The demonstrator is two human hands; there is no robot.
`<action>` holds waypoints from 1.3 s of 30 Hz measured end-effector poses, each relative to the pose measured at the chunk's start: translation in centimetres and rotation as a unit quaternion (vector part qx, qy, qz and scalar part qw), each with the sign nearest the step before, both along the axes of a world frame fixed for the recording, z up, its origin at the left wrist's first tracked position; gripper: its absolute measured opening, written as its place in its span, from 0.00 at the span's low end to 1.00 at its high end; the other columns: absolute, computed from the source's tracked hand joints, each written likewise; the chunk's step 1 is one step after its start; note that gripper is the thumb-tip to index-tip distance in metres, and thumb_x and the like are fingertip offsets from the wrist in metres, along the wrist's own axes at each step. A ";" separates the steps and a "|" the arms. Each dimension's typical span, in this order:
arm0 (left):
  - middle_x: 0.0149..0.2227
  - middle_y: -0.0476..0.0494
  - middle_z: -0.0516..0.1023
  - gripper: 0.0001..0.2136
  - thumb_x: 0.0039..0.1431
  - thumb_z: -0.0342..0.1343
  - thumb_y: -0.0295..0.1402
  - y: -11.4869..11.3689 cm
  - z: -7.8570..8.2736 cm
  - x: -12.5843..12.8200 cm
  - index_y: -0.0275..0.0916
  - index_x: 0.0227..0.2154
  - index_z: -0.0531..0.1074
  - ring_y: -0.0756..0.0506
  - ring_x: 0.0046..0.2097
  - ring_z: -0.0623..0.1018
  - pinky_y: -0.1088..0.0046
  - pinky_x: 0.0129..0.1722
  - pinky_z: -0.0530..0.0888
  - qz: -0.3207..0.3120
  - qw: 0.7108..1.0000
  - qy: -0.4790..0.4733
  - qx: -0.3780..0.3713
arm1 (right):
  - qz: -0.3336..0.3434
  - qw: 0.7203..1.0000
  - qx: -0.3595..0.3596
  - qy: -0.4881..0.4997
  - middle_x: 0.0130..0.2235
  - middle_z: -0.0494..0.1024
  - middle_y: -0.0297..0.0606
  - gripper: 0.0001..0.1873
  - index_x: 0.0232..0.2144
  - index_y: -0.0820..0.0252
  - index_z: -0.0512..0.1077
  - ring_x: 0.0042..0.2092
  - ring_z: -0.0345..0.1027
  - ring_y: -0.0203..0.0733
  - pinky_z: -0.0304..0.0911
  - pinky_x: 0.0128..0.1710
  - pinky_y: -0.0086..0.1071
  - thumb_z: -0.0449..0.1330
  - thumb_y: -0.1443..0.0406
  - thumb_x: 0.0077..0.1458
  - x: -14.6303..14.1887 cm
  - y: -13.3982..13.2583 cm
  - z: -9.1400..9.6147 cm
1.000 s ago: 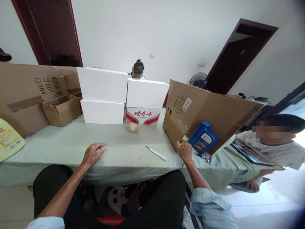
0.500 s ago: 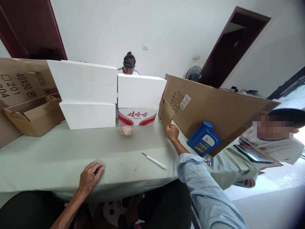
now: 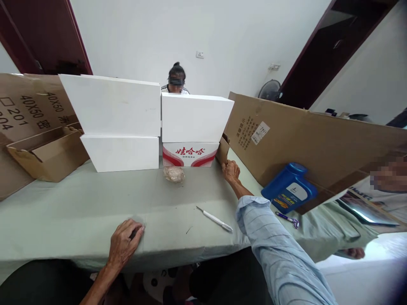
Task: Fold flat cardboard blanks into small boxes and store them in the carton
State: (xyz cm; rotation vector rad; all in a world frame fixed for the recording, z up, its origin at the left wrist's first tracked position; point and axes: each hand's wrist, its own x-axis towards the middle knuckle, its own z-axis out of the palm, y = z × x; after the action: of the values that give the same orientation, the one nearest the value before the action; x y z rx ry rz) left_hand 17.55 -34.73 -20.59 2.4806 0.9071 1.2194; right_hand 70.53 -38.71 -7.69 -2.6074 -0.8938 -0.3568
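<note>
My right hand [image 3: 231, 170] is stretched across the table with its fingers closed on the flap [image 3: 223, 150] of a large flattened cardboard box [image 3: 305, 140], beside the white boxes. My left hand [image 3: 124, 242] rests on the near edge of the pale green table [image 3: 79, 207], fingers curled down on the cloth with nothing in them. A white pen-like tool [image 3: 214, 218] lies between my hands. A small plastic-wrapped bun [image 3: 173, 173] sits in front of the red-printed box [image 3: 190, 153].
Stacked white boxes [image 3: 114, 110] stand across the back. An open brown carton [image 3: 47, 150] sits at the left, against a printed cardboard sheet [image 3: 19, 106]. A blue jug [image 3: 290, 187] and a purple pen [image 3: 287, 219] lie at the right. One person sits behind the boxes, another at the right.
My right hand has pushed the cardboard flap away from the near edge back to the white boxes. My left hand has slid back to the table's near edge.
</note>
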 end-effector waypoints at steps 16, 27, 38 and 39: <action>0.32 0.46 0.82 0.14 0.67 0.53 0.41 0.8 0.2 -0.1 0.44 0.30 0.79 0.43 0.37 0.80 0.66 0.42 0.75 -0.016 0.995 0.010 -0.097 | 0.302 0.950 -0.047 -0.058 0.48 0.81 0.46 0.14 0.48 0.56 0.79 0.52 0.75 0.51 0.67 0.56 0.36 0.65 0.54 0.67 -13.4 -16.2 -7.7; 0.43 0.40 0.85 0.08 0.57 0.61 0.27 -1.4 -0.3 -0.6 0.42 0.38 0.83 0.39 0.48 0.80 0.59 0.53 0.77 0.015 0.998 0.011 -0.056 | 0.289 0.952 0.074 -0.063 0.34 0.80 0.49 0.19 0.32 0.51 0.76 0.41 0.77 0.60 0.72 0.44 0.49 0.48 0.56 0.64 -13.0 -17.5 -9.5; 0.59 0.36 0.80 0.15 0.60 0.63 0.27 -5.0 -1.0 -2.1 0.43 0.50 0.82 0.34 0.61 0.76 0.50 0.60 0.74 0.008 0.996 0.058 -0.060 | 0.233 0.964 0.130 0.016 0.34 0.81 0.54 0.19 0.23 0.43 0.77 0.42 0.79 0.73 0.75 0.46 0.64 0.52 0.45 0.51 -9.3 -15.7 -11.2; 0.61 0.36 0.79 0.18 0.59 0.64 0.27 -5.3 -1.0 -2.4 0.43 0.53 0.80 0.34 0.62 0.75 0.50 0.61 0.73 0.000 0.996 0.066 -0.058 | 0.235 0.964 0.128 0.011 0.33 0.81 0.53 0.18 0.22 0.42 0.77 0.42 0.80 0.73 0.75 0.45 0.64 0.53 0.46 0.50 -9.2 -15.6 -11.0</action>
State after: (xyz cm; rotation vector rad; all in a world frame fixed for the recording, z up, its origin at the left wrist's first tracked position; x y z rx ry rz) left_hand 15.14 -40.04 -21.61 2.4903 0.9810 0.9829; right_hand 61.30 -54.32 -18.68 -2.0798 -1.3203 -0.2885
